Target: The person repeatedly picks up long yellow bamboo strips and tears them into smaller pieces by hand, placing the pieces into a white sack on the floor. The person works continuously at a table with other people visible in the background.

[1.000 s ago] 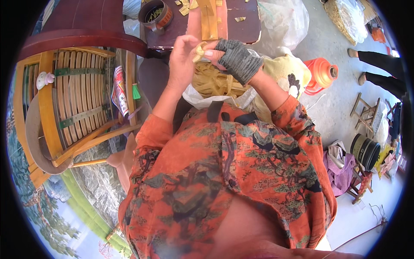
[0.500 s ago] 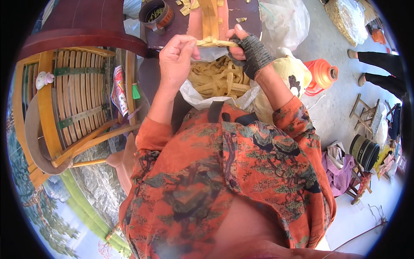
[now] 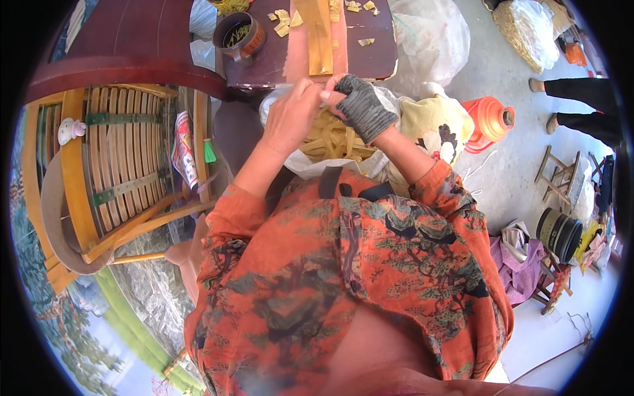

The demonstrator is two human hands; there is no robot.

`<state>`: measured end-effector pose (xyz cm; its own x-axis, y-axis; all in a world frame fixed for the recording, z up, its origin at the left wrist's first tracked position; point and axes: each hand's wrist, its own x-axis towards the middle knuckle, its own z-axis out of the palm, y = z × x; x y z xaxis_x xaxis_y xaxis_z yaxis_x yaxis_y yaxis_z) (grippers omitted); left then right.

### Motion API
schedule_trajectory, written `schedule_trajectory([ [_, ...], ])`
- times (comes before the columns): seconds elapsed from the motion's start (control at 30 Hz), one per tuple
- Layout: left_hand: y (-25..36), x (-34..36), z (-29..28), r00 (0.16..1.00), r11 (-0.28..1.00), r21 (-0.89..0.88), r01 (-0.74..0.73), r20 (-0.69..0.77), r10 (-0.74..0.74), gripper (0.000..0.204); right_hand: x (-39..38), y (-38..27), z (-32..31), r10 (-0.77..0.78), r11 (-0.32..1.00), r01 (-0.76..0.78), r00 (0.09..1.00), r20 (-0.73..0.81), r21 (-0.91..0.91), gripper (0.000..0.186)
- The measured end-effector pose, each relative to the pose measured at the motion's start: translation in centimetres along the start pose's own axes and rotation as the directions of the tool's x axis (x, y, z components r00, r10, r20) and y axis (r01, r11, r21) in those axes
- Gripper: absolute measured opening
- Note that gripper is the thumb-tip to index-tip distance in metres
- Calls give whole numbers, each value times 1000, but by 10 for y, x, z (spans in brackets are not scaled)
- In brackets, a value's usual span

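A: Where are the person's hands?

B: They are meeting, side by side, just in front of the dark maroon table (image 3: 370, 61). The bare left hand (image 3: 296, 117) is showing its back; the right hand (image 3: 364, 109) is wearing a grey knitted glove that is leaving the thumb tip bare.

A: Are they gripping anything?

B: The fingers of both are bending inward, nearly touching at the tips. I cannot tell whether they are closing on something, because the hands themselves are hiding the spot.

A: What is lying below them?

B: A heap of flat, yellowish-tan strips (image 3: 333, 140) is filling an open white plastic bag (image 3: 305, 166), which is sitting between the forearms, close to the person's body.

A: And on the table?

B: A long, honey-coloured wooden bar (image 3: 317, 41) is resting over a pink cloth strip (image 3: 298, 56), its near end pointing at the hands. Small pale-yellow cut pieces (image 3: 282, 30) are lying around it. A brown mug (image 3: 252, 49) with green bits inside is standing at the left.
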<state>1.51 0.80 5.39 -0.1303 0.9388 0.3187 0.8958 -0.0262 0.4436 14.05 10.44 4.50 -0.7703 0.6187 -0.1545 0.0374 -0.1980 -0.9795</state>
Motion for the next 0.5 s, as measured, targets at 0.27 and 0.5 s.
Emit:
schedule_trajectory([
  [0.27,-46,15,19,990,991,122,-54,-122,69,9,-4,-20,16,-311,883,262,948,-69,-389,18],
  [0.5,-38,37,9,873,-78,-928,364,369,-318,14,44,-12,-31,-182,759,34,970,-163,-650,29],
])
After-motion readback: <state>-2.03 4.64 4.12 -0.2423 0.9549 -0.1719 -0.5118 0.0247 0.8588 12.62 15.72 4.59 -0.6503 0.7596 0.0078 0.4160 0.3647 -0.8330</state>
